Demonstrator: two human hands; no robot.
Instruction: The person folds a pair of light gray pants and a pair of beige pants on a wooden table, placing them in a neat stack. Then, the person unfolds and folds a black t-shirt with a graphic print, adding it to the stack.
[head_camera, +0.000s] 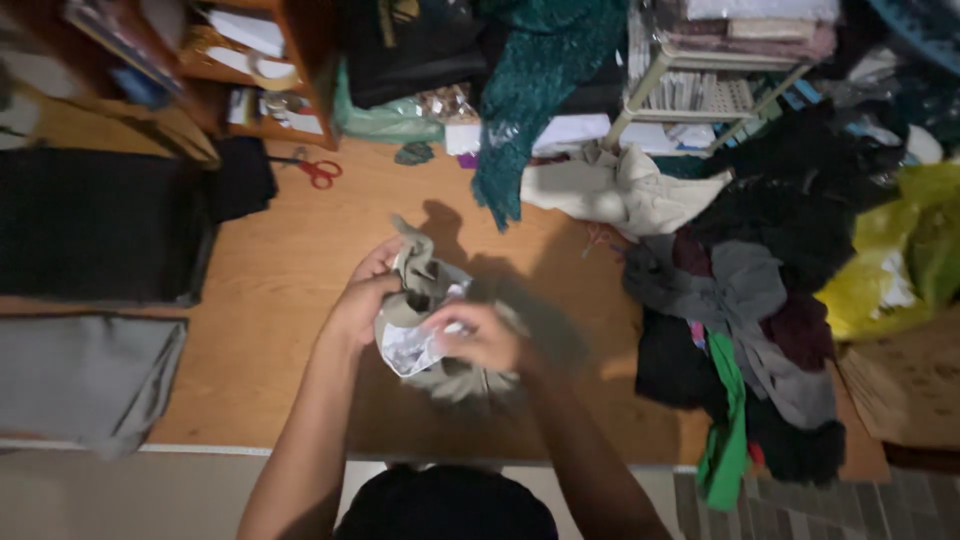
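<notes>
View from above a wooden table (290, 300). Both hands meet over the middle of the table, above its near edge, and share one crumpled bundle of grey-green cloth (425, 290) wrapped around a clear plastic bag (408, 348). The left hand (365, 298) is closed around the left side of the bundle, fingers curled over the cloth. The right hand (483, 338) grips the bundle from the right and front, fingers bent onto the plastic; it is slightly blurred. The bundle is held above the tabletop, and one twisted end of cloth sticks up above the left hand. On the left of the table lie a folded black cloth (95, 225) and, nearer the person, a folded grey cloth (85, 375). Red-handled scissors (312, 168) lie at the far edge, near a wooden shelf (280, 70). A teal lace cloth (535, 95) hangs down at the far side, beside a beige garment (625, 190). A heap of dark clothes (750, 310) fills the right side, next to a yellow bag (900, 250).
</notes>
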